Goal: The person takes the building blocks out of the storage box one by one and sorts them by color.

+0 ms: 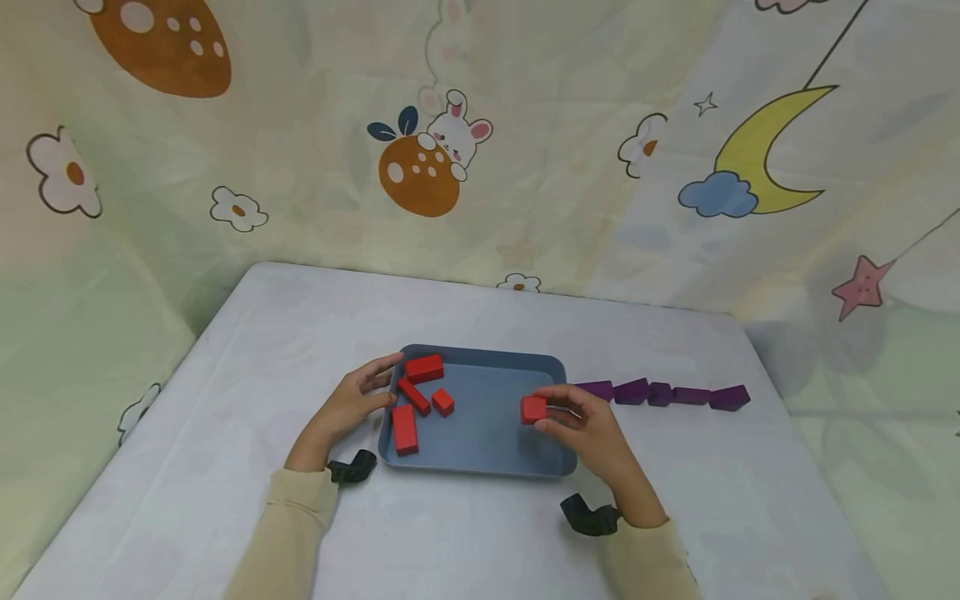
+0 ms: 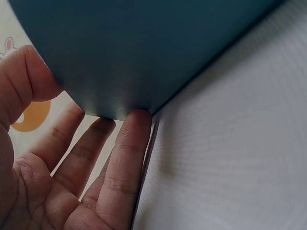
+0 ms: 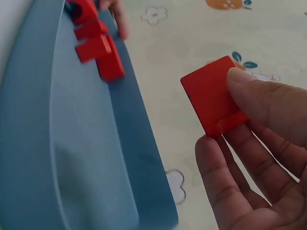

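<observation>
My right hand [image 1: 588,425] pinches a red block [image 3: 211,93] between thumb and fingers, over the right part of a blue-grey tray [image 1: 495,475]. In the right wrist view the thumb lies along one face of the block, with fingertips at its lower edge. My left hand [image 1: 351,410] holds the tray's left end, its thumb at the rim and its fingertips against the outer wall [image 2: 120,57]. Inside the tray's left part lie several more red blocks: two thick ones [image 1: 424,368], a thin bar [image 1: 414,397] and a small cube [image 1: 443,402].
A row of several purple blocks [image 1: 690,396] runs to the right of the tray, its near end partly behind my right hand. Beneath everything is a white-covered table [image 1: 465,542]. Behind it hangs a patterned cloth [image 1: 540,167]. Black mounts sit at both wrists.
</observation>
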Motion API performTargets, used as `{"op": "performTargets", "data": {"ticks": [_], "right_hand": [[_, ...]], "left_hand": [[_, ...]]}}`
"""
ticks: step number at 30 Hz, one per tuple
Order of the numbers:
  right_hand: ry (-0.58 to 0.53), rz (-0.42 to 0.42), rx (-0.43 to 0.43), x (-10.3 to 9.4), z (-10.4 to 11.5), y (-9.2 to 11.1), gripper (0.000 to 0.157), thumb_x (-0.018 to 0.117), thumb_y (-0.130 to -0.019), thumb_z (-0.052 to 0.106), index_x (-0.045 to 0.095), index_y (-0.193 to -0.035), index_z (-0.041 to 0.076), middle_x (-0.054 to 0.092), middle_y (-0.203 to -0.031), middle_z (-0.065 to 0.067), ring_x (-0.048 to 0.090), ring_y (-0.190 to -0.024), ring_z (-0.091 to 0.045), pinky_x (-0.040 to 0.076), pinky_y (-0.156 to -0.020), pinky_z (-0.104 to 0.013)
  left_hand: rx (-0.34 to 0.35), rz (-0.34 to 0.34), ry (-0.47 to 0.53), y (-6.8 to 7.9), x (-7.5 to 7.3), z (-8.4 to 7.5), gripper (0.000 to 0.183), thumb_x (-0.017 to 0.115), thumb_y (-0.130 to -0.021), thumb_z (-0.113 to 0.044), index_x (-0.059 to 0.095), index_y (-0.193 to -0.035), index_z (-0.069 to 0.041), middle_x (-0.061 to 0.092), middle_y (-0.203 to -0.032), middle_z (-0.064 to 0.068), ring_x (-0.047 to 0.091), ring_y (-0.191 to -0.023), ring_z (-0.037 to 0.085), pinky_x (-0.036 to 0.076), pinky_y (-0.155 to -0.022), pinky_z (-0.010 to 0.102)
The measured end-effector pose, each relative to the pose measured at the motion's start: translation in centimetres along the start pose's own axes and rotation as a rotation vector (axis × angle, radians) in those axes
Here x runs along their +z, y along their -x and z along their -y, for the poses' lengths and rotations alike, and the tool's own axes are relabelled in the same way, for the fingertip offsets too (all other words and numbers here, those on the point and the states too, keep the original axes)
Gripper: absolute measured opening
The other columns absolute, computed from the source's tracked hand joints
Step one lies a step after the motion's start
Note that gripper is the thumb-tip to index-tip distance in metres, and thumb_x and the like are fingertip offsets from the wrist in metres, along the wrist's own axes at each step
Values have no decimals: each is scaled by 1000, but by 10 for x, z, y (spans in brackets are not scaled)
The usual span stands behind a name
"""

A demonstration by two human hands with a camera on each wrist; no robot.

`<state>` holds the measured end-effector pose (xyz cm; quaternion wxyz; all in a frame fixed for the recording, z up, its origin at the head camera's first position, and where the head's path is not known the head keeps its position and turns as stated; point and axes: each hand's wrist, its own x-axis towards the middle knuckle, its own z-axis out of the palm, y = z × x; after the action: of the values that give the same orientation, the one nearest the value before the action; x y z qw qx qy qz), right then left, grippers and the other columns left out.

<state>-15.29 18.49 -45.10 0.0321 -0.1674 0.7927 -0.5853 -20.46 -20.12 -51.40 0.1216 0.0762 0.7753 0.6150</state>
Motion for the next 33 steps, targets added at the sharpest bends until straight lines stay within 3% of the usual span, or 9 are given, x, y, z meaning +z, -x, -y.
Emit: {"op": "performTargets", "data": {"ticks": [6, 9, 13, 20, 23, 25, 28, 31, 33], "right_hand": [[68, -38, 2, -28, -8, 4, 42, 78, -93, -7, 68, -133, -11, 67, -131, -29, 65, -116, -7, 53, -97, -19], [71, -59, -8, -39, -14, 6, 41, 76, -93, -9, 67, -133, -12, 67, -131, -31, 64, -114, 1, 54, -94, -17], [97, -100, 2, -52, -23, 9, 40, 75, -94, -10, 66, -133, -13, 67, -130, -33, 64, -112, 2, 54, -93, -15], [211, -120, 108, -65, -38, 12, 45, 75, -97, -5, 64, -140, -10, 67, -136, -30, 64, -127, -41, 49, -95, -11], [249, -110, 129, -66, -44, 14, 44, 75, -96, -5, 64, -139, -10, 67, -136, -30, 63, -128, -48, 49, -96, -11], [265, -107, 142, -67, -48, 14, 44, 75, -96, -5, 65, -138, -10, 68, -136, -30, 63, -128, -48, 51, -98, -15], [294, -105, 168, -67, -53, 15, 43, 76, -96, -3, 65, -138, -10, 68, -137, -29, 64, -129, -46, 54, -104, -30], [313, -102, 193, -67, -56, 15, 44, 76, -96, -2, 65, -138, -9, 68, -137, -29, 64, -129, -46, 52, -108, -47], [320, -100, 203, -67, -58, 16, 45, 76, -96, -1, 65, -139, -9, 68, -137, -29, 64, -129, -45, 51, -108, -52]], "left_hand": [[7, -4, -5, 0, -1, 0, 73, 63, -96, 1, 44, -165, -7, 36, -172, 21, 43, -152, 48, 41, -112, 57], [9, 1, -6, 1, -1, 0, 73, 63, -96, 1, 43, -166, -7, 36, -172, 22, 42, -152, 49, 41, -113, 59], [5, 4, -8, 0, 0, -1, 73, 63, -96, 1, 43, -166, -7, 35, -172, 22, 42, -152, 49, 40, -112, 58], [-7, -4, -13, 1, -1, -3, 73, 63, -96, 1, 43, -166, -8, 37, -172, 22, 43, -151, 48, 39, -112, 59], [-2, -5, -8, 2, 0, -4, 73, 63, -96, 1, 43, -165, -7, 37, -171, 22, 43, -151, 49, 39, -113, 60], [1, -3, -9, 2, 1, -4, 73, 62, -96, 0, 43, -165, -7, 37, -172, 22, 44, -151, 49, 39, -114, 60], [-2, -10, -17, 3, 2, -4, 72, 63, -96, -2, 44, -165, -7, 37, -171, 23, 44, -150, 49, 41, -112, 61], [-6, -9, -26, 3, 2, -5, 72, 63, -96, -4, 43, -165, -7, 37, -171, 24, 43, -150, 50, 42, -112, 62], [-11, -13, -19, 2, 2, -4, 72, 63, -96, -3, 44, -165, -8, 38, -171, 23, 43, -151, 50, 41, -113, 63]]}}
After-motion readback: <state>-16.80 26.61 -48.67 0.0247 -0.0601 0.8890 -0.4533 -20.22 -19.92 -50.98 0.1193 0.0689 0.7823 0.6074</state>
